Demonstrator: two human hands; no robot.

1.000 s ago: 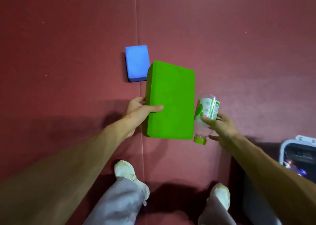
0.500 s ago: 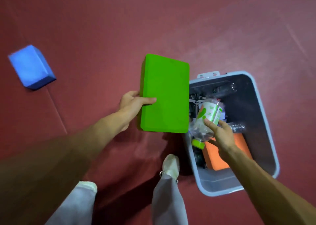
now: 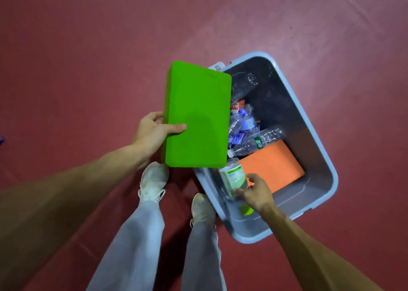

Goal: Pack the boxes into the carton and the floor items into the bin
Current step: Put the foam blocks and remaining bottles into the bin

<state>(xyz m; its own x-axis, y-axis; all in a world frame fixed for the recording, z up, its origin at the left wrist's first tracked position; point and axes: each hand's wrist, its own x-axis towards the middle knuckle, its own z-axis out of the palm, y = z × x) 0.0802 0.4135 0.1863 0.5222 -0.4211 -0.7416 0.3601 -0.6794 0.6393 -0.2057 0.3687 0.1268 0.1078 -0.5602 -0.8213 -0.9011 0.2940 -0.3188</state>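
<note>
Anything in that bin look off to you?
Nothing broken or spilled. In the grey bin, crushed plastic bottles lie jumbled beside an orange block; the right hand is opening around a green-labelled bottle.

Bin's near-left rim behind green block

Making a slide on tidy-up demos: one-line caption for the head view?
Left hand grips a green block while the right hand lowers a green-labelled bottle into the grey bin.
</note>
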